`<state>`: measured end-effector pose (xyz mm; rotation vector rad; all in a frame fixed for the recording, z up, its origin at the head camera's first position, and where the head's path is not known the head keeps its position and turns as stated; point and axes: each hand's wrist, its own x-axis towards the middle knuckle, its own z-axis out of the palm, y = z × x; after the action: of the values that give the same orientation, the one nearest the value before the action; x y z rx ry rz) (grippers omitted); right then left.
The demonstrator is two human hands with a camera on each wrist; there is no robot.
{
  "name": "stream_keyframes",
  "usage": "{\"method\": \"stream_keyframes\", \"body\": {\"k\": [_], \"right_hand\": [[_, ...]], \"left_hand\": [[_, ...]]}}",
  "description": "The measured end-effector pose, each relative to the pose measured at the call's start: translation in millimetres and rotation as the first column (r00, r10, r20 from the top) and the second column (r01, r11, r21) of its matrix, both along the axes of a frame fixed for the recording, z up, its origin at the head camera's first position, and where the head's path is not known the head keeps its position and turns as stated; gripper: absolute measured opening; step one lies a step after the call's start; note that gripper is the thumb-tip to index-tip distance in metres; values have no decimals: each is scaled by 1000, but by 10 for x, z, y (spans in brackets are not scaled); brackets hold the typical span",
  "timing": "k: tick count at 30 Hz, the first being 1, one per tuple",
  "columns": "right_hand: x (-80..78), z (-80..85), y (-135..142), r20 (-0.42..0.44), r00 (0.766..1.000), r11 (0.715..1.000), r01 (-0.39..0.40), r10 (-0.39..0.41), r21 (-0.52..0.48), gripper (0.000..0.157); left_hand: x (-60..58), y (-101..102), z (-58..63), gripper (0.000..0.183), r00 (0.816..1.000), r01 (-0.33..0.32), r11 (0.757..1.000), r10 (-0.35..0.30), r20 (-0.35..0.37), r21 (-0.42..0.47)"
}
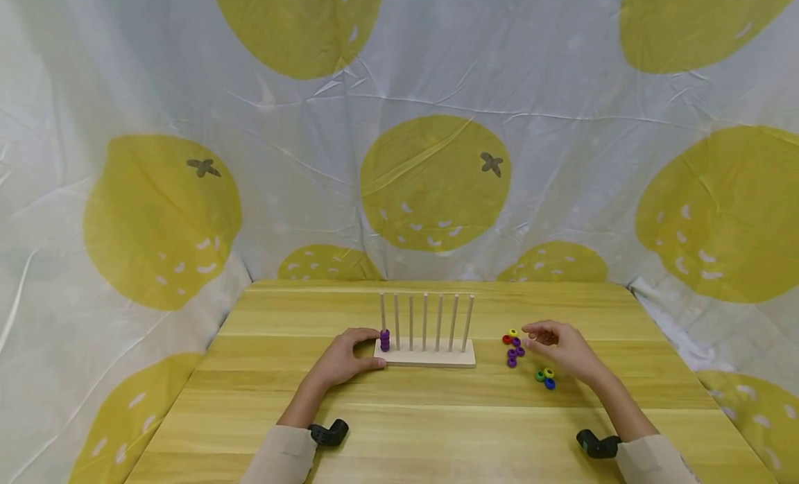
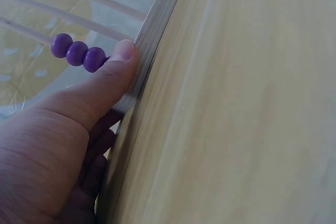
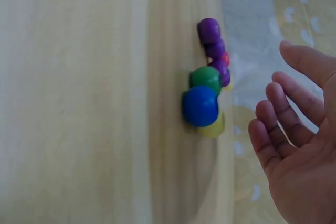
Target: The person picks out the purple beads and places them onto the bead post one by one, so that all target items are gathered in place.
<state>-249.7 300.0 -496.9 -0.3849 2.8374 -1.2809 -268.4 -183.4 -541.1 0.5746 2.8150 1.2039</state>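
Note:
A wooden peg rack [image 1: 431, 358] stands on the table with a row of upright pegs. Purple beads [image 1: 385, 340] are stacked on its leftmost peg; three show plainly in the left wrist view [image 2: 76, 53]. My left hand [image 1: 342, 358] grips the left end of the base, its thumb [image 2: 113, 77] on the front edge and its fingers partly hidden behind. My right hand [image 1: 564, 349] hovers over the right side with fingers loosely bent and nothing held. Beside it lie loose purple beads [image 1: 512, 353], a red bead [image 1: 506, 340] and a yellow bead [image 1: 513, 333].
Nearer the front right, a green bead [image 1: 539, 376], a blue bead [image 1: 550, 384] and another yellow bead [image 1: 549, 372] sit close together on the wooden table [image 1: 437, 435]. A lemon-print cloth [image 1: 562, 193] hangs behind the table's far edge.

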Motion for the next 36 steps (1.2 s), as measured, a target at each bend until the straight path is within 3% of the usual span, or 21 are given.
{"method": "stream_keyframes", "body": {"k": [12,17,36], "right_hand": [[-5,-178,27,59,998,1000,-12,11,29,41],[-47,-249,27,83,996,1000,-14,14,-2,44],[-58,-308,11,127,992,1000,4,-6,11,31]], "left_hand": [[15,-3,10,63,1000,0,1000,0,5,12],[15,-9,7,63,1000,-4,1000,4,-12,1],[21,8,7,62,999,5,1000,-6,-33,-10]]}}
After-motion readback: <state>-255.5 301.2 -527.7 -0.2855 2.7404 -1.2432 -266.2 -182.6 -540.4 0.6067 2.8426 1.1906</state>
